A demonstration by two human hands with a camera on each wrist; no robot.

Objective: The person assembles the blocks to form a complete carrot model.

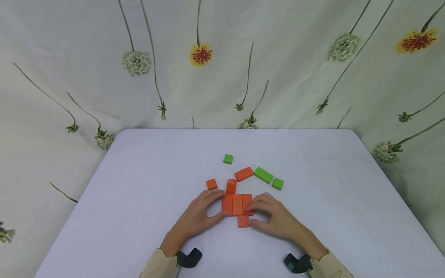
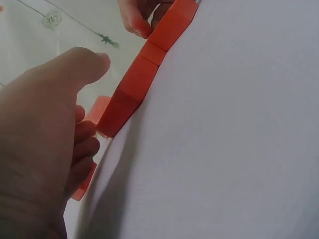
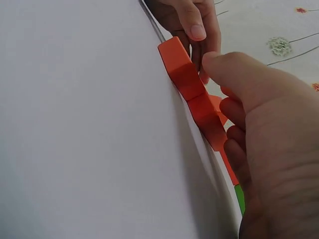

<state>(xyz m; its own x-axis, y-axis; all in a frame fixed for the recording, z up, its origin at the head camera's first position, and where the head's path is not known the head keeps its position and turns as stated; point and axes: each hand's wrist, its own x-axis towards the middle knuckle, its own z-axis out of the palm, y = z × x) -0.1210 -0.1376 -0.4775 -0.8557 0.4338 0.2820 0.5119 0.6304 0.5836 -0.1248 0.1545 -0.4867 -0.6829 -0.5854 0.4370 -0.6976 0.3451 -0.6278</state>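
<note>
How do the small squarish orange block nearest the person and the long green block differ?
The small squarish orange block is shorter than the long rectangular green block. The orange block sits by the right hand; the green block lies farther from the person, turned at an angle. Both rest on the white table.

On the table [image 1: 146,185], one block [image 1: 243,221] lies before three adjoining blocks [image 1: 237,204].

In the head view, no text, label, brand, number or sign can be read; in the left wrist view and the right wrist view, also no writing is readable.
</note>
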